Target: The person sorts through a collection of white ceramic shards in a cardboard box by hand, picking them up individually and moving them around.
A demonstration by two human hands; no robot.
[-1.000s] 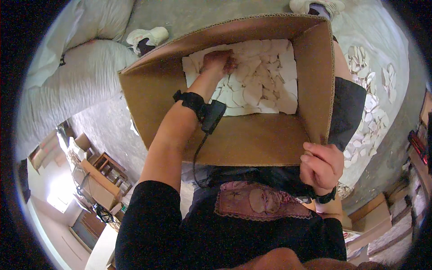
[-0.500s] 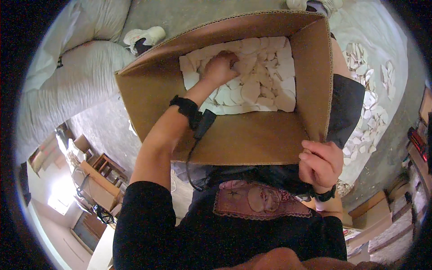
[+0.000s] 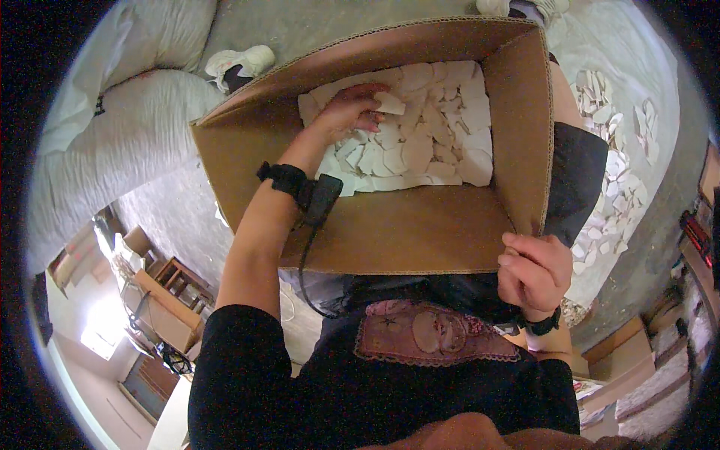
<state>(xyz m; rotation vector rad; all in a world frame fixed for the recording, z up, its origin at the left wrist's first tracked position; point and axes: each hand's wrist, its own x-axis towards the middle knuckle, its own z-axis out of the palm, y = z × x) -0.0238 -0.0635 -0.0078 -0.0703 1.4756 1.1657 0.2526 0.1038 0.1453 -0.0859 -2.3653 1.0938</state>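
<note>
A tall cardboard box [image 3: 405,232] stands open in front of me, its bottom covered with flat, irregular white pieces [image 3: 420,150]. My left hand [image 3: 346,112] reaches down inside, near the left part of this layer. Between its fingers sits one white flat piece [image 3: 390,103], raised at an angle; its material is not clear. At the near right corner, my right hand [image 3: 536,271] is closed on the box's rim, with thumb and bent fingers pinching the cardboard.
More white pieces [image 3: 619,176] lie on a pale sheet [image 3: 664,82] to the right. Large stuffed white sacks [image 3: 124,139] sit at the far left, with a white shoe [image 3: 241,64] beside them. Wooden furniture and cartons [image 3: 165,304] stand at the lower left.
My left hand has shifted left within the box, and its fingers now show a white piece between them. My right hand stays on the rim.
</note>
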